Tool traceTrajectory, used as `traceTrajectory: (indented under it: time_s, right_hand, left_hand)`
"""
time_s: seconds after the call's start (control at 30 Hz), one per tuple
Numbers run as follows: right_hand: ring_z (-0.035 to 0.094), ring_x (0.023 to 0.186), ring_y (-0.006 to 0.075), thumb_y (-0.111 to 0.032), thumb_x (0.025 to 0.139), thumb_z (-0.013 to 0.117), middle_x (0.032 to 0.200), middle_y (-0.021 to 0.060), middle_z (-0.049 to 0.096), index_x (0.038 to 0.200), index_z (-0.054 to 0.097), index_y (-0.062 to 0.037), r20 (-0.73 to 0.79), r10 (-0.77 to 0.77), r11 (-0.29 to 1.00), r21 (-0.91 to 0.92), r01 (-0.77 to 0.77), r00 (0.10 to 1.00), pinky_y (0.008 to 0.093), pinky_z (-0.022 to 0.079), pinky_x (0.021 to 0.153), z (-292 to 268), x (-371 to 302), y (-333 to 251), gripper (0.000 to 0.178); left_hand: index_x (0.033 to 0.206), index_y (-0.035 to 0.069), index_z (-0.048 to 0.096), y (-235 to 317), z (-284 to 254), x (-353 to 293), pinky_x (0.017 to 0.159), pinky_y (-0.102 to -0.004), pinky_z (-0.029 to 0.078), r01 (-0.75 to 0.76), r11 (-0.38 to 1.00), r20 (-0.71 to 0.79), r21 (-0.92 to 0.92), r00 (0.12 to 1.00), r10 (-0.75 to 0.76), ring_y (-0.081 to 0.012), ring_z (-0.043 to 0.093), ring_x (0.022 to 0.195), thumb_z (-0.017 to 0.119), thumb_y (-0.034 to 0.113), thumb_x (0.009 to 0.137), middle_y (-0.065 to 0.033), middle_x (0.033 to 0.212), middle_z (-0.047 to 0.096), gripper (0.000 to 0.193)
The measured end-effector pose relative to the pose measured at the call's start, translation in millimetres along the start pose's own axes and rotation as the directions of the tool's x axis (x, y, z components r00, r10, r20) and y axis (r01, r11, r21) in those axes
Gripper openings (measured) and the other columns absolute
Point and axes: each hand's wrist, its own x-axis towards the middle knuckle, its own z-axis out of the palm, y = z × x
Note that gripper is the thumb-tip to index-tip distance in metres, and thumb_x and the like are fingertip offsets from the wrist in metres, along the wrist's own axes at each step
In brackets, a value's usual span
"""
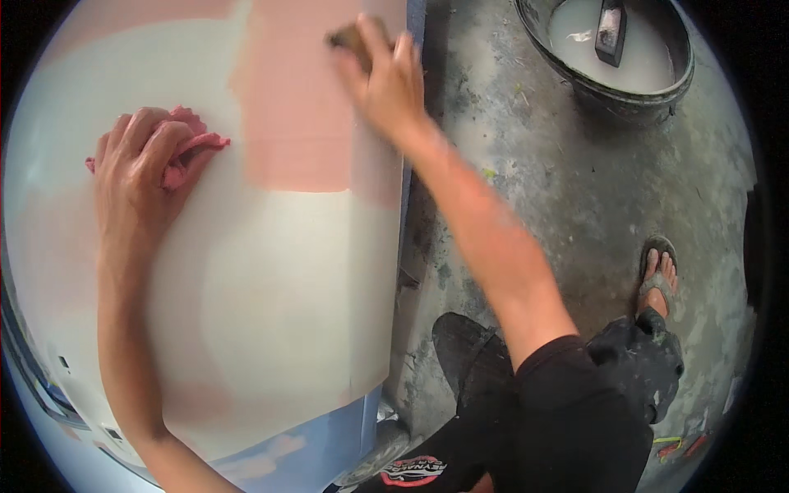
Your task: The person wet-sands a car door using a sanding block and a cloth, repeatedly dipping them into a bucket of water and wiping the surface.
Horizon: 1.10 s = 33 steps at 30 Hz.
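My left hand is closed around a crumpled pink cloth and rests on a large pale car body panel. Toward the far right edge of that panel, my right hand grips a small dark brownish block, blurred by motion. It looks like a sanding block, though its underside is hidden. Beneath the right hand lies a squarish salmon-pink patch with a fairly sharp near edge. Fainter pink areas show elsewhere on the pale surface.
On the stained concrete floor at the far right stands a black bucket of cloudy liquid, with a dark block in it. A blue painted section borders the panel's near edge. My sandalled foot is at the right.
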Motion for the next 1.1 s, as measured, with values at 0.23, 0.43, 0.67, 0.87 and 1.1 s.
traceTrajectory:
  time_s: [0.23, 0.43, 0.67, 0.87, 1.1]
  right_hand:
    - [0.055, 0.108, 0.0469, -0.045, 0.096, 0.067, 0.123, 0.0296, 0.052, 0.154, 0.047, -0.0203, 0.014, -0.166, 0.976, 0.145, 0.162, 0.986, 0.0546, 0.047, 0.093, -3.7, -118.1, -40.3, 0.067]
    - [0.056, 0.108, 0.0456, -0.045, 0.096, 0.067, 0.118, 0.0277, 0.055, 0.151, 0.051, -0.0205, 0.006, -0.110, 0.994, 0.018, 0.109, 0.994, 0.0527, 0.048, 0.093, 5.9, -58.8, -1.4, 0.062]
    - [0.057, 0.108, 0.0426, -0.045, 0.093, 0.071, 0.117, 0.0246, 0.056, 0.149, 0.054, -0.0189, -0.021, -0.083, 0.985, 0.149, 0.085, 0.996, 0.0528, 0.048, 0.094, 12.1, -81.1, -9.4, 0.064]
    - [0.058, 0.103, 0.0363, -0.039, 0.093, 0.074, 0.116, 0.0197, 0.057, 0.147, 0.057, -0.0163, -0.082, -0.246, 0.959, 0.122, 0.254, 0.966, 0.0481, 0.050, 0.089, 5.9, -111.0, -13.0, 0.061]
    - [0.057, 0.105, 0.0374, -0.038, 0.091, 0.076, 0.114, 0.0210, 0.056, 0.148, 0.056, -0.0169, -0.077, -0.057, 0.996, 0.066, 0.062, 0.995, 0.0465, 0.051, 0.091, 17.0, -35.8, 9.6, 0.064]
  left_hand:
    - [0.086, 0.014, 0.065, -6.3, 0.7, -16.1, 0.079, -0.0414, 0.046, 0.034, 0.999, 0.053, 0.002, 0.998, -0.034, -0.0243, 0.061, 0.089, 0.088, 0.017, 0.074, 0.0002, 0.092, 0.064, 0.026]
    - [0.089, 0.011, 0.071, -0.3, 1.9, -8.4, 0.085, -0.0405, 0.048, 0.036, 0.999, 0.058, 0.005, 0.998, -0.036, -0.0255, 0.064, 0.096, 0.087, 0.018, 0.074, -0.0036, 0.100, 0.068, 0.022]
    - [0.083, 0.012, 0.066, -4.7, 4.0, -15.5, 0.080, -0.0414, 0.046, 0.031, 1.000, 0.001, -0.003, 1.000, -0.031, -0.0245, 0.062, 0.090, 0.087, 0.019, 0.075, -0.0005, 0.092, 0.065, 0.024]
    - [0.084, 0.012, 0.066, -2.3, 3.1, -14.9, 0.079, -0.0409, 0.047, 0.000, 1.000, 0.015, 0.006, 1.000, 0.000, -0.0240, 0.061, 0.089, 0.087, 0.020, 0.075, -0.0003, 0.091, 0.064, 0.024]
    - [0.084, 0.012, 0.065, -4.7, 6.5, -12.7, 0.079, -0.0416, 0.047, 0.004, 1.000, 0.025, -0.001, 1.000, -0.004, -0.0248, 0.061, 0.089, 0.087, 0.020, 0.076, -0.0005, 0.091, 0.064, 0.024]
